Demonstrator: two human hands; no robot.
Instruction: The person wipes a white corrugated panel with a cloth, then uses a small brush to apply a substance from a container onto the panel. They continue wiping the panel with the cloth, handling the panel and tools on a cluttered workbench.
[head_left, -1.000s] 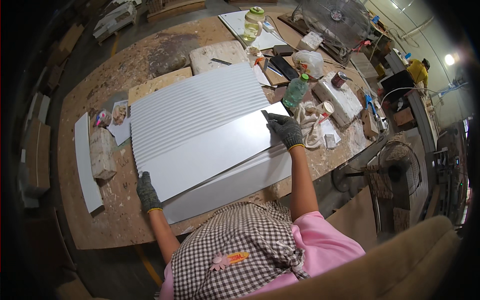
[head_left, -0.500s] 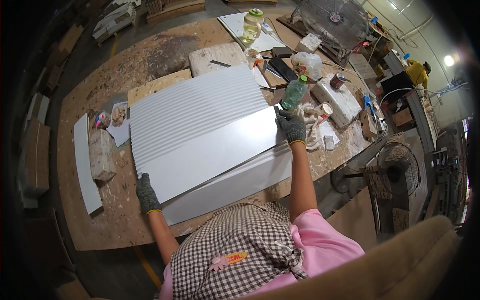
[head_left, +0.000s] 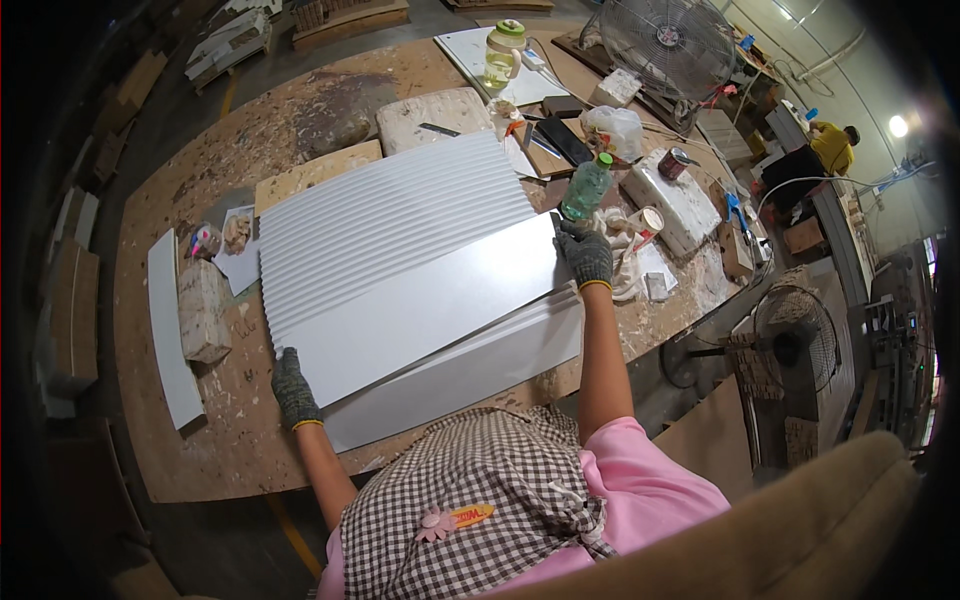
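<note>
A smooth white panel (head_left: pixel 430 300) lies slightly askew over a ridged white panel (head_left: pixel 400 195). Below its near edge shows the plain white side of another board (head_left: pixel 470 375). My left hand (head_left: pixel 295 390), in a dark grey knit glove, is closed on the smooth panel's left end. On the right end, my right hand (head_left: pixel 584 254), gloved the same way, grips the corner with its fingers over the edge. The undersides of the panels and the thumbs' exact hold are hidden.
Right of the panels stand a green-capped bottle (head_left: pixel 587 187), a cloth (head_left: pixel 622 250), a tin can (head_left: pixel 676 162) and a wrapped white block (head_left: pixel 675 205). A narrow white strip (head_left: pixel 172 330) lies far left. Fans (head_left: pixel 665 45) stand behind and right. One person (head_left: pixel 832 148) is in the background.
</note>
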